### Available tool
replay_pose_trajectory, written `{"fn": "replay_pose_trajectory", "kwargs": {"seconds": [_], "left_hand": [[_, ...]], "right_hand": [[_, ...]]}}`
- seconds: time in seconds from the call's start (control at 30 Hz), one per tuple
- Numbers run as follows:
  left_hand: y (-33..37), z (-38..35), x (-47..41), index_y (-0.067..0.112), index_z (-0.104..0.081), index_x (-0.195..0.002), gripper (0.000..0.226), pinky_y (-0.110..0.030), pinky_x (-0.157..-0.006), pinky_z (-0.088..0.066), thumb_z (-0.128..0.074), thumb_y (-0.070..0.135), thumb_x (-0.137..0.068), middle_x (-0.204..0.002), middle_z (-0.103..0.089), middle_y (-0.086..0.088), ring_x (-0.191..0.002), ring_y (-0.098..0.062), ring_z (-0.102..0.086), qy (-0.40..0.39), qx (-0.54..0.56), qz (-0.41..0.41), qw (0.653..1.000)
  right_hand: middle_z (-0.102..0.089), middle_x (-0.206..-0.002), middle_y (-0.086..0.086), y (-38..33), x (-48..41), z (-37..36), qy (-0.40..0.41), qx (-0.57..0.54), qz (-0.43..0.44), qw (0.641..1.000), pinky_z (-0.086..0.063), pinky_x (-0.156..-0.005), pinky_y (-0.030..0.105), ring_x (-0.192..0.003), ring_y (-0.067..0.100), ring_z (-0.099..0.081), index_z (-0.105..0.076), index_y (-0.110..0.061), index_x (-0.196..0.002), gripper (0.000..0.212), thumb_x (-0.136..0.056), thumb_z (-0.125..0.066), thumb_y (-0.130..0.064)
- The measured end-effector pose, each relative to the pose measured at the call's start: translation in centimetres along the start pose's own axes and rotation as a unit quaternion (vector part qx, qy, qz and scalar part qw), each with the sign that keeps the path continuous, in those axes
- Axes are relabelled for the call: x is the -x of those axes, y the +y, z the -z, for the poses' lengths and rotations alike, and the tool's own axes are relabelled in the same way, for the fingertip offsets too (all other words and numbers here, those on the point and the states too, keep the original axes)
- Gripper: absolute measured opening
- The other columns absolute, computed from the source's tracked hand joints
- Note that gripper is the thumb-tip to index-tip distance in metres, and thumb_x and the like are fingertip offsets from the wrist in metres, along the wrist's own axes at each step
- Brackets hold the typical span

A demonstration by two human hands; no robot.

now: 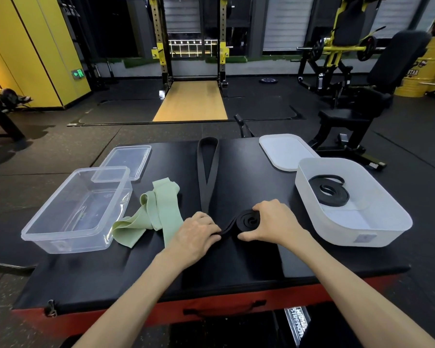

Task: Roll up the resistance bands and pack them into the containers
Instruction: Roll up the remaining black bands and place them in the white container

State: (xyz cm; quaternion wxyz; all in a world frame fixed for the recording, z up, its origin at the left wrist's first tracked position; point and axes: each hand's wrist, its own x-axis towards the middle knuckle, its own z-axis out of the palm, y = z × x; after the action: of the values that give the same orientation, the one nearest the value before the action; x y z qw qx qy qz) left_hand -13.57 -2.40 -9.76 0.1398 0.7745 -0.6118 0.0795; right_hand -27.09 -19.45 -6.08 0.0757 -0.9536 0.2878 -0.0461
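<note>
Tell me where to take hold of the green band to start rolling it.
Take the green band by its near end, probably: it lies flat and spread beside the clear container, free of the twists farther back. Come from the front, pinching across its width, once the left hand and right hand release the black band.

Dim gym interior, lit mostly from overhead. The black mat [98, 272] carries a soft sheen, the clear container [68, 243] small highlights, the wooden platform [191, 101] a pale glare. Wide-angle distortion bows the frame edges. Far equipment appears slightly soft, possibly from compression.
</note>
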Motion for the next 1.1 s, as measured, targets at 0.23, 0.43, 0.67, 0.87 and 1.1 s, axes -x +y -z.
{"fn": "replay_pose_trajectory", "kwargs": {"seconds": [0.23,0.43,0.67,0.87,1.1], "left_hand": [[1.5,-0.4,-0.3,0.021,-0.069,-0.061,0.025,-0.026,-0.051,-0.046,-0.062,0.034,-0.082,-0.054,-0.052,0.007,-0.06,-0.015,-0.053,0.078,-0.025,-0.005,0.997],[2.1,-1.1,0.0,0.02,-0.07,-0.067,0.04,-0.027,-0.057,-0.045,-0.04,0.037,-0.086,-0.059,-0.053,0.006,-0.062,-0.014,-0.054,0.099,-0.024,0.012,0.995],[2.3,-1.6,-0.1,0.018,-0.059,-0.059,0.035,-0.03,-0.049,-0.045,-0.039,0.029,-0.086,-0.061,-0.048,0.003,-0.053,-0.015,-0.047,0.125,-0.027,-0.005,0.992],[1.9,-2.1,-0.1,0.017,-0.057,-0.06,0.034,-0.031,-0.05,-0.043,-0.039,0.028,-0.087,-0.063,-0.047,0.003,-0.054,-0.015,-0.045,0.134,-0.021,-0.007,0.991],[1.5,-2.4,0.0,0.019,-0.056,-0.06,0.035,-0.03,-0.051,-0.042,-0.039,0.029,-0.089,-0.064,-0.047,0.004,-0.054,-0.014,-0.046,0.133,-0.032,-0.009,0.991]], "right_hand": [[-0.053,-0.073,-0.001,-2.2,1.0,-0.4,0.045,0.012,-0.067,0.997,-0.038,-0.057,0.028,-0.066,0.022,-0.049,-0.05,-0.015,-0.074,0.064,-0.059,-0.067,-0.074],[-0.052,-0.105,0.007,-2.5,1.3,-1.4,0.03,0.005,-0.064,0.997,-0.043,-0.074,0.031,-0.097,0.026,-0.054,-0.049,-0.011,-0.104,0.072,-0.067,-0.065,-0.07],[-0.045,-0.129,0.01,-1.3,0.5,-0.9,-0.076,0.026,0.036,0.996,-0.042,-0.092,0.036,-0.117,0.028,-0.047,-0.024,-0.01,-0.144,0.105,-0.069,-0.066,-0.07],[-0.037,-0.142,0.007,-0.1,-1.8,1.9,-0.25,0.096,0.098,0.958,-0.045,-0.098,0.039,-0.126,0.028,-0.044,0.002,-0.035,-0.151,0.116,-0.07,-0.081,-0.034],[-0.046,-0.129,-0.002,-0.8,-3.9,2.2,-0.229,0.132,0.164,0.95,-0.053,-0.085,0.043,-0.113,0.022,-0.05,-0.039,-0.027,-0.133,0.094,-0.053,-0.088,-0.034]]}}
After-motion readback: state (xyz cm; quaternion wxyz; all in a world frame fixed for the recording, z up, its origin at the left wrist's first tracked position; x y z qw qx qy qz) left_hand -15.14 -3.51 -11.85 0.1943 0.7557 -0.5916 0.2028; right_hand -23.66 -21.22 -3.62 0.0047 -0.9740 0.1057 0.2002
